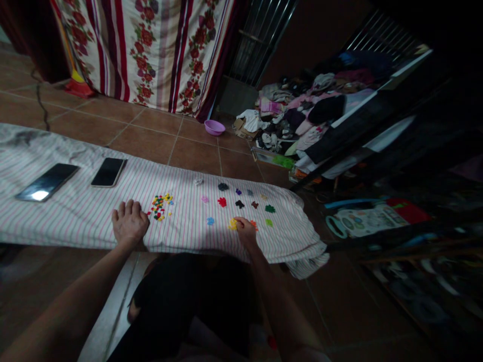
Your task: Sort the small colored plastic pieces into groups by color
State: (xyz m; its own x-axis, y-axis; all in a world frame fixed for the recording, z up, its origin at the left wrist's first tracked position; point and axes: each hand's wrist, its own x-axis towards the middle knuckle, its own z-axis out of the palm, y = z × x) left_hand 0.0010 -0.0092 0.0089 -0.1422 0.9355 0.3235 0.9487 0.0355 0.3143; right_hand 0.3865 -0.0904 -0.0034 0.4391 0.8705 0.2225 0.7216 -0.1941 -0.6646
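Observation:
My left hand [130, 221] lies palm down on the striped cloth [181, 236], fingers spread. Just right of its fingertips is a mixed heap of small red, green and yellow pieces [159, 207]. My right hand [246, 231] has its fingers pinched together at the edge of a yellow heap [232, 224]; whatever the fingertips hold is too small to make out. An orange heap [254, 224] is partly behind this hand. Around it are single-colour heaps, among them blue [210, 221], red [222, 202], black [240, 204], dark green [269, 208] and light green [268, 222].
Two phones, a larger one [48, 182] and a smaller one [108, 172], lie on the cloth at the left. Beyond the cloth's far edge, a purple basin [215, 127] stands on the tiled floor. Piled clothes [298, 110] are at the back right.

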